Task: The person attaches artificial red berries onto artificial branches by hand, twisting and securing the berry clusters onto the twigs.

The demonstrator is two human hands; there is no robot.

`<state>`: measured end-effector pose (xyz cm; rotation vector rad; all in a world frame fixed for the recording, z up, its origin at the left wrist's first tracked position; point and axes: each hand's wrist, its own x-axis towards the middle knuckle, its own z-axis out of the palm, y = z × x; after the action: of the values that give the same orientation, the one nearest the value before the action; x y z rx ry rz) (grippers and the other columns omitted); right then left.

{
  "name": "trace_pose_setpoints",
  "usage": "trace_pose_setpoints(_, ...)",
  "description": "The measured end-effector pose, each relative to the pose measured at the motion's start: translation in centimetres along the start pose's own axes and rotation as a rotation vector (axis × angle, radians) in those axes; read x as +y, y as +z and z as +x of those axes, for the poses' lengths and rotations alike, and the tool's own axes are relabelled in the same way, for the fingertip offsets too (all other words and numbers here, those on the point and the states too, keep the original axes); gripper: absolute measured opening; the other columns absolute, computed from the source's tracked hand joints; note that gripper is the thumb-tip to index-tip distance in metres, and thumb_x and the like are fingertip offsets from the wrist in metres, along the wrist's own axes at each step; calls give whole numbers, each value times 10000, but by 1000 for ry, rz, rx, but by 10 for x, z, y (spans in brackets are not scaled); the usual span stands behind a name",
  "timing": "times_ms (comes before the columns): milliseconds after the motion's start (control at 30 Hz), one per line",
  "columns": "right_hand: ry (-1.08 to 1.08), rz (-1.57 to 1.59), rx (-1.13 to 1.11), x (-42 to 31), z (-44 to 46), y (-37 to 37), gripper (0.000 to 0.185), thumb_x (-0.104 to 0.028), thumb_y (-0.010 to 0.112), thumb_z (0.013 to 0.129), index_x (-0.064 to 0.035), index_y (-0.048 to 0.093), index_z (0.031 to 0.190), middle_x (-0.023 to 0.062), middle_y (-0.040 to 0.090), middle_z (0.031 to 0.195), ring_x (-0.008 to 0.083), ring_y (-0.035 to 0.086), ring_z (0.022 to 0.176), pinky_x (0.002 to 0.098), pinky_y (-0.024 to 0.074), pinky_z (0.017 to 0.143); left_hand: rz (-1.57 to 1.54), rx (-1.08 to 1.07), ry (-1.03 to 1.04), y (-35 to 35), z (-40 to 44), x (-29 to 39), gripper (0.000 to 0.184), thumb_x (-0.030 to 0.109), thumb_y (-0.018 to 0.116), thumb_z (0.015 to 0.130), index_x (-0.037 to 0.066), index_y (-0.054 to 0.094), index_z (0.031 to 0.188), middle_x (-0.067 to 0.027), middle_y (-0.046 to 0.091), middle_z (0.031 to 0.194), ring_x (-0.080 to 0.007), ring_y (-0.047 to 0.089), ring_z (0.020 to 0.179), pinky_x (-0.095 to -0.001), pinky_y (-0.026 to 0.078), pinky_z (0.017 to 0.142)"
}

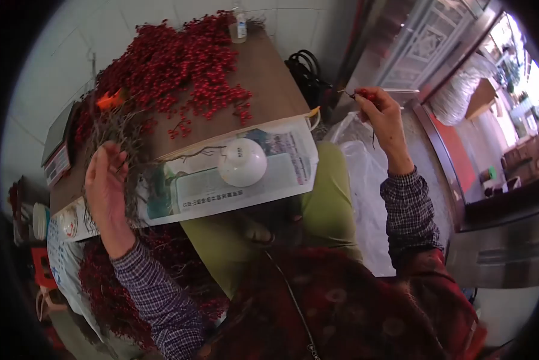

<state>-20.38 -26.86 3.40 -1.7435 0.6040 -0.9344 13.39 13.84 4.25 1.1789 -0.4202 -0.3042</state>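
Note:
My left hand, fingers curled, is at a bundle of thin bare twigs at the table's left side; twigs stick out above and below it. Out to the right, away from the table, my raised right hand pinches a thin dark twig between thumb and fingers. A bit of red shows by those fingertips. A large heap of red berry sprigs covers the back of the table. Between my hands, a white rounded object sits on newspaper, with a forked twig beside it.
A clear bottle stands at the back of the brown table. An orange object lies by the berries, and a scale-like device is at the left edge. More berry sprigs lie below. Clear plastic sheeting is on the right.

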Motion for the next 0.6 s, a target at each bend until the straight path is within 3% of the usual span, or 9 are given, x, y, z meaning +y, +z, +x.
trace_pose_setpoints(67, 8, -76, 18, 21, 13, -27, 172, -91, 628, 893, -6, 653, 1040, -5, 615, 796, 53, 543, 684, 193, 432, 617, -45, -35, -25, 10, -15, 2, 252, 284, 615, 945, 71, 651, 1076, -39, 663, 1015, -149, 627, 921, -281, 494, 774)
trace_pose_setpoints(133, -176, -251, -46, 37, 23, -45, 191, -100, 634, 893, -3, 657, 1055, 7, 650, 852, 61, 576, 767, 202, 459, 692, -80, -48, -41, 18, -22, -2, 251, 277, 607, 950, 67, 643, 1083, -50, 661, 1017, -166, 630, 942, -302, 509, 797)
trace_pose_setpoints(267, -149, -216, 50, 25, 27, -50, 194, -88, 622, 898, -10, 662, 1072, 23, 678, 937, 69, 594, 866, 211, 467, 791, -281, -209, -100, 47, -35, -22, 257, 273, 565, 971, 57, 610, 1104, -88, 655, 1047, -208, 636, 969, -354, 529, 839)
trace_pose_setpoints(333, -116, -15, 10, -11, 8, -27, 174, -68, 601, 905, -19, 678, 1053, 50, 681, 1028, 80, 599, 930, 223, 462, 858, -418, -248, -165, 68, -46, -35, 274, 298, 538, 981, 61, 597, 1105, -103, 653, 1062, -229, 636, 980, -377, 535, 841)
trace_pose_setpoints(367, -52, 185, -166, -20, -7, -10, 157, -20, 610, 880, -18, 687, 1016, 75, 660, 1112, 105, 593, 993, 252, 463, 895, -483, -247, -201, 78, -50, -42, 284, 313, 525, 985, 64, 594, 1102, -111, 653, 1069, -239, 636, 988, -386, 538, 841)
trace_pose_setpoints(467, 9, 219, -732, -27, -62, 50, 147, 22, 639, 832, -15, 675, 969, 117, 586, 1255, 167, 585, 1067, 295, 473, 920, -589, -276, -189, 113, -58, -60, 287, 322, 494, 995, 68, 596, 1083, -120, 651, 1093, -252, 636, 1003, -399, 542, 830)
trace_pose_setpoints(600, 71, 242, -927, -22, -107, 115, 155, 43, 649, 815, -18, 670, 956, 135, 536, 1327, 197, 564, 1146, 314, 475, 937, -627, -341, -205, 128, -65, -71, 287, 316, 479, 1001, 61, 595, 1065, -123, 651, 1104, -259, 642, 1005, -406, 543, 838)
